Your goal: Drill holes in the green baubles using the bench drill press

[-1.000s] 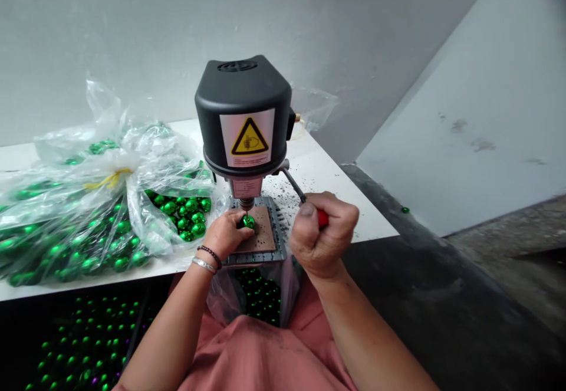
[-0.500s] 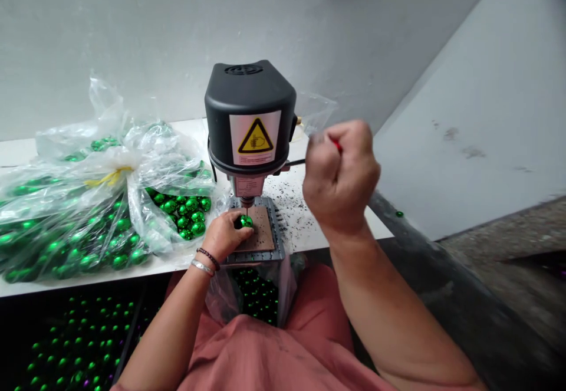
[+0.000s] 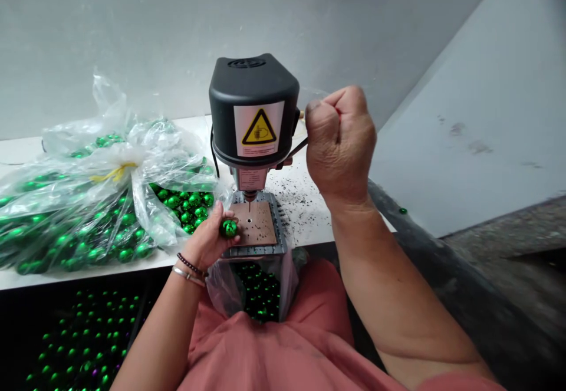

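Note:
My left hand (image 3: 209,237) holds a shiny green ball (image 3: 229,229) in its fingers, at the left edge of a brown board (image 3: 260,229). A small dark hole shows in the board below the thin bit (image 3: 250,207) of a black bench drill press (image 3: 254,102). Board and bit stand apart, and the ball is clear of the bit. Raised at the drill's right side, my right hand (image 3: 342,143) is closed round the end of the drill press lever (image 3: 299,147); its red knob is almost wholly hidden in the fist.
Clear plastic bags (image 3: 132,181) full of green balls cover the table's left part, one tied with yellow string (image 3: 114,173). Dark shavings (image 3: 296,202) litter the white table (image 3: 325,229) on the right. An open bag of balls (image 3: 256,291) hangs below the drill base (image 3: 279,239).
My right hand has risen with the lever, and the bit has lifted. My left hand has drawn the green ball left and toward me, off the spot under the bit.

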### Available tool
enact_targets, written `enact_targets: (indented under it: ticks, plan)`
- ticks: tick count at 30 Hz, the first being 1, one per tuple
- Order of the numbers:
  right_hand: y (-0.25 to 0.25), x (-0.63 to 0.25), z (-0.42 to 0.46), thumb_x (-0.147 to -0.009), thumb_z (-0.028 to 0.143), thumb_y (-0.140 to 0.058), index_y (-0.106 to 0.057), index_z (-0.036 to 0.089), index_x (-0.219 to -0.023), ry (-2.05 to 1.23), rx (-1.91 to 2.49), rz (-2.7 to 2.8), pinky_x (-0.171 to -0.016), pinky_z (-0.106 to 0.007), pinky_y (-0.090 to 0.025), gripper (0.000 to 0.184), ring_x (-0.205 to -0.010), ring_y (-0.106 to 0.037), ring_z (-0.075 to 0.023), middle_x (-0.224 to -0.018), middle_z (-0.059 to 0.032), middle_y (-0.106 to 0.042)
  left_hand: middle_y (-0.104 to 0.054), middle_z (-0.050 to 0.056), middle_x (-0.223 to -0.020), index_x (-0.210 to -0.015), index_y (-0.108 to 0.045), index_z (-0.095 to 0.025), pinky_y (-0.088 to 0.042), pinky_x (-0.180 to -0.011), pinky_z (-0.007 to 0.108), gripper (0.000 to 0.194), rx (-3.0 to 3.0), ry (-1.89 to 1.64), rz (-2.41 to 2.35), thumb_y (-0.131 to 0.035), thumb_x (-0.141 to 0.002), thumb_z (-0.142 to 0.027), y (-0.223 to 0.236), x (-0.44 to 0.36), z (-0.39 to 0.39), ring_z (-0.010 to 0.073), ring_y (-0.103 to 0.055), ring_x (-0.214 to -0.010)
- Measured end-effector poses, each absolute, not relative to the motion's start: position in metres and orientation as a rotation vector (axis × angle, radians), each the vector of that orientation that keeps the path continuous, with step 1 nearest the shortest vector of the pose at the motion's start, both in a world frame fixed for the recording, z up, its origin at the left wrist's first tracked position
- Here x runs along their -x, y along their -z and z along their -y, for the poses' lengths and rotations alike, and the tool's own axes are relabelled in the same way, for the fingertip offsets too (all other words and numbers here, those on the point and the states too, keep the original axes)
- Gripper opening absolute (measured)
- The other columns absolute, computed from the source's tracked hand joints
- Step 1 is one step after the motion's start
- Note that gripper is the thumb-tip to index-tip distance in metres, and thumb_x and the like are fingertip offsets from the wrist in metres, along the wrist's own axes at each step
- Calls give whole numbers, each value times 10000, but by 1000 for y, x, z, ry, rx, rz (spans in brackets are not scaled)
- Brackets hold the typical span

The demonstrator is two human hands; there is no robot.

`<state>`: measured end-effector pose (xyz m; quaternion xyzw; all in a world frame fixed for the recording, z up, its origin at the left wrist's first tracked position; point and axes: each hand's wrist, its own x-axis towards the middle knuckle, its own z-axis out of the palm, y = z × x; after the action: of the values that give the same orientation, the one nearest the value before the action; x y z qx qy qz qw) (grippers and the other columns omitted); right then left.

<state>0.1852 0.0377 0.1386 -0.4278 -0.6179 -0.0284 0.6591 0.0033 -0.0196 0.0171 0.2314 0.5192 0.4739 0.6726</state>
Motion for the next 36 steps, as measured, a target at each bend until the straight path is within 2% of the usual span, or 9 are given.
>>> enact_targets:
  ticks: [2, 4, 7, 12, 16, 20, 31, 36]
  plan:
    - [-139, -186, -37, -849, 403, -396, -404, 189, -687, 58, 980, 1403, -543, -204, -351, 269, -524, -348, -36, -579, 55, -375, -583, 37, -741, -814, -560, -133, -504, -603, 248, 247, -397, -1111, -1087, -511, -824, -375, -17, -4, 17, 119, -586, -675]
    - [-139, -186, -36, -847, 398, -398, -402, 187, -689, 43, 993, 1401, -542, -203, -341, 264, -523, -338, -34, -578, 57, -371, -602, 46, -767, -831, -580, -117, -520, -678, 264, 79, -373, -1132, -1061, -551, -781, -171, -17, -3, 18, 114, -595, -703]
    - [-138, -185, -34, -846, 397, -398, -396, 186, -694, 24, 995, 1396, -539, -199, -333, 260, -525, -334, -30, -587, 57, -373, -624, 46, -791, -913, -601, -100, -513, -779, 296, 233, -440, -1122, -1087, -580, -687, -51, -16, -4, 19, 114, -606, -737]
    - [-139, -185, -33, -845, 366, -402, -387, 181, -698, 4, 990, 1395, -538, -185, -328, 237, -533, -332, -23, -594, 57, -354, -664, 31, -891, -1051, -593, -149, -497, -784, 313, 460, -951, -1079, -1386, -701, -606, -200, -4, -9, 13, 147, -615, -787]
    - [-138, -186, -31, -845, 369, -404, -384, 178, -706, -23, 969, 1410, -531, -174, -339, 237, -524, -333, -16, -593, 59, -339, -685, 32, -849, -1004, -629, -171, -495, -732, 313, 377, -1388, -916, -1609, -664, -642, -270, 3, -11, 6, 175, -621, -775]
    - [-136, -188, -30, -859, 400, -381, -390, 185, -727, -26, 952, 1429, -540, -179, -359, 252, -532, -374, -20, -599, 53, -324, -694, 33, -930, -1033, -634, -190, -464, -804, 317, 356, -1672, -746, -1716, -624, -689, -280, -1, -14, 2, 184, -619, -853]
    - [-133, -188, -29, -854, 421, -389, -399, 190, -722, -51, 894, 1415, -564, -184, -410, 266, -542, -420, -25, -583, 53, -319, -660, 59, -1111, -1102, -627, -173, -419, -942, 320, 410, -1788, -681, -1752, -618, -717, -313, 2, -20, -5, 209, -587, -1045]
    - [-134, -188, -30, -852, 401, -398, -395, 195, -716, -39, 898, 1411, -537, -179, -380, 247, -521, -384, -25, -576, 56, -320, -661, 52, -1101, -1083, -642, -189, -418, -945, 322, 418, -1873, -623, -1676, -654, -680, -298, 1, -20, -11, 209, -588, -1034]
